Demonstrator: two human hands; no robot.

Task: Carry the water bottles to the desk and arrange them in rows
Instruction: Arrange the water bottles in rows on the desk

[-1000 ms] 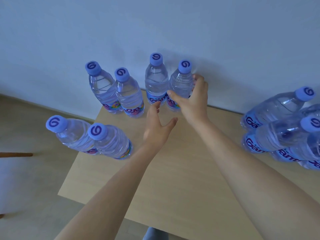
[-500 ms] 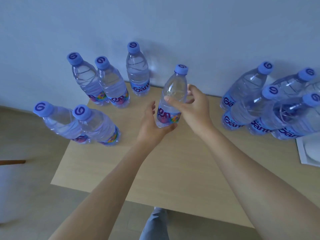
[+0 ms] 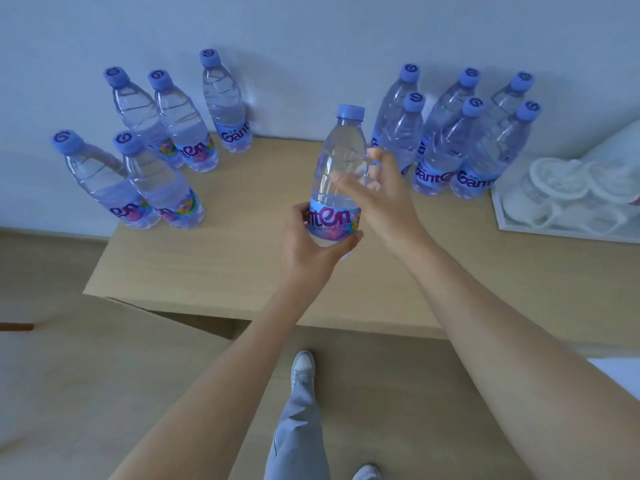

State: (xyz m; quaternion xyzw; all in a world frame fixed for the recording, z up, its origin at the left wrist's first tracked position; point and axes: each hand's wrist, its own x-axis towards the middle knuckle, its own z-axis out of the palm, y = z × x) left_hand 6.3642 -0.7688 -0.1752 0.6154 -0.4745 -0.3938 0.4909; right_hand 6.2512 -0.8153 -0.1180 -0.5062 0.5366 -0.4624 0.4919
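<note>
I hold one clear water bottle (image 3: 341, 157) with a blue cap upright over the middle of the light wooden desk (image 3: 242, 265). My left hand (image 3: 308, 247) grips its base at the label. My right hand (image 3: 388, 202) wraps its middle, thumb in front and fingers behind. Several matching bottles (image 3: 166, 181) stand at the desk's left end in two loose rows. Another tight cluster of several bottles (image 3: 446, 150) stands at the back right against the wall.
A white tray (image 3: 502, 220) with white cups sits at the desk's right end. The pale wall (image 3: 311, 29) runs right behind the desk. My leg and shoes (image 3: 298, 427) are on the wooden floor in front of the desk's near edge.
My right hand lifted a bottle from the back row by the wall and drew it toward me. My left hand closed on its base. The view pulled back and shifted right.
</note>
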